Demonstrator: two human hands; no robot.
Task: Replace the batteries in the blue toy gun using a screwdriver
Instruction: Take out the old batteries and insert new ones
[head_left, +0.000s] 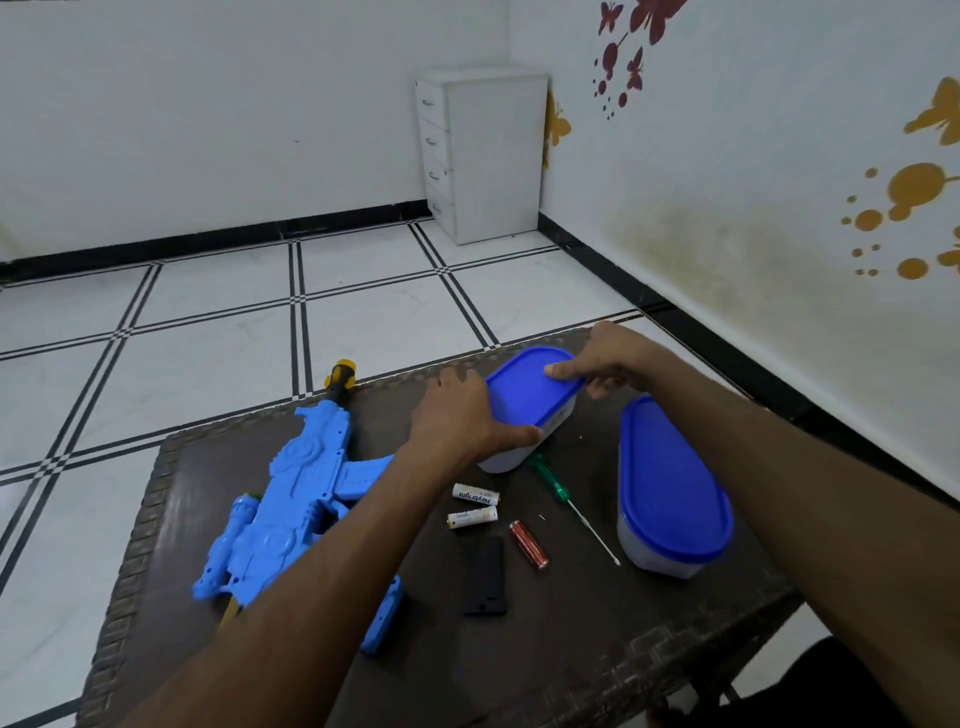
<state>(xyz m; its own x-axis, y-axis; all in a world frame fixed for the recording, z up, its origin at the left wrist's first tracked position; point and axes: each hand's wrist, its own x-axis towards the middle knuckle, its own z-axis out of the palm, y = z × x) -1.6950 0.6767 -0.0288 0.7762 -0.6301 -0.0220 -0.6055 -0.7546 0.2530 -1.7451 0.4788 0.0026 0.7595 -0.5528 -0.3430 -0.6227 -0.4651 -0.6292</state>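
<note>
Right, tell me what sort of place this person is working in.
Probably a room in a home: butterfly wall stickers, a white drawer unit in the corner, a tiled floor, and a low dark table holding a blue toy gun.

Dark table (571, 649) at lower centre, blue toy gun (291, 499) at left, left hand (462, 415) and right hand (602, 358) gripping a blue-lidded container (530, 400) at centre, second blue-lidded container (670, 493) at right, green-handled screwdriver (556, 483), two white batteries (474, 505), red battery (529, 545), black battery cover (487, 577) between them

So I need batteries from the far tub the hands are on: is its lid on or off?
On. The blue lid lies flat across the far tub; left hand and right hand grip its edges.
</note>
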